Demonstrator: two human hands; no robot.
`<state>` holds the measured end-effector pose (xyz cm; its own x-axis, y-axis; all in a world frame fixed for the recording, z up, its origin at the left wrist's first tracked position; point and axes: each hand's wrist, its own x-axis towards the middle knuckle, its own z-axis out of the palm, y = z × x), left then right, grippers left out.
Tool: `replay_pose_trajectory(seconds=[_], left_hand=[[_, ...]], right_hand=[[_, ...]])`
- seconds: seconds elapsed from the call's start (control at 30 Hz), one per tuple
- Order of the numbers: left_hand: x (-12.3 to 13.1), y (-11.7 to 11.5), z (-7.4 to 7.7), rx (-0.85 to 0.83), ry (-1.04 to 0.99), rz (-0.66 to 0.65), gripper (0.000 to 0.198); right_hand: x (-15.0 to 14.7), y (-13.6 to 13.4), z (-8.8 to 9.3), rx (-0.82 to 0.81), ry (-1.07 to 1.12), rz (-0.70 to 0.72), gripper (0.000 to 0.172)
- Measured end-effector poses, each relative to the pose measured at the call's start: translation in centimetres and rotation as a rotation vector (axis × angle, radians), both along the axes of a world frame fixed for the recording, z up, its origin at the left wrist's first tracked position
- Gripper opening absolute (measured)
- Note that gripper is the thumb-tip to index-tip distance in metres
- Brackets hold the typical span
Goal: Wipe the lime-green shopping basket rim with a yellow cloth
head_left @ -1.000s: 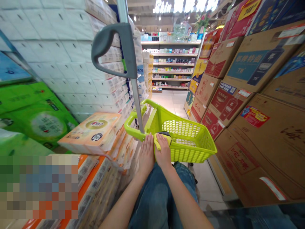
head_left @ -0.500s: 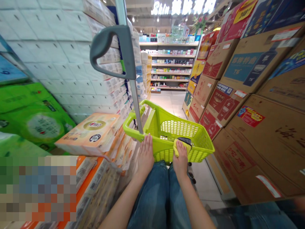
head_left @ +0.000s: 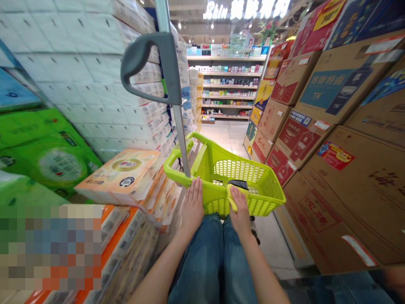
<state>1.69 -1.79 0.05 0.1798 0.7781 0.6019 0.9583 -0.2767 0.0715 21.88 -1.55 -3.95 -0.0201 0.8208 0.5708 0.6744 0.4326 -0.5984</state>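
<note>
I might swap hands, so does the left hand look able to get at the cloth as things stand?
Probably yes: the left hand rests on the near side of the basket and nothing shows between it and the cloth, though the right hand covers part of that.

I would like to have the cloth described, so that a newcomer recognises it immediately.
Find the lime-green basket near the picture's middle. On its near rim, the person's right hand holds the cloth. Unlike the plain lime-green basket beneath it, this small piece shows two colours, yellow and a dark tone.
</note>
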Motion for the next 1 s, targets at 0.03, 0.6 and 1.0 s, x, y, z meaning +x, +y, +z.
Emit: replay_pose_trajectory(seconds=[0.03,0.6,1.0], left_hand=[[0.1,0.0,0.0,0.001,-0.003,0.002,0.083],[-0.4,-0.1,0.3,-0.039,0.026,-0.006,0.077],[0.2,0.1,0.0,-0.002,-0.010,0.013,0.077]], right_hand=[[1.0,-0.2,-0.6,0.002,0.003,-0.043,0.061],[-5.5,0.9,2.6,0.035,0.047,0.165,0.063],[-1.8,1.0,0.0,0.011,0.135,-0.157,0.051]])
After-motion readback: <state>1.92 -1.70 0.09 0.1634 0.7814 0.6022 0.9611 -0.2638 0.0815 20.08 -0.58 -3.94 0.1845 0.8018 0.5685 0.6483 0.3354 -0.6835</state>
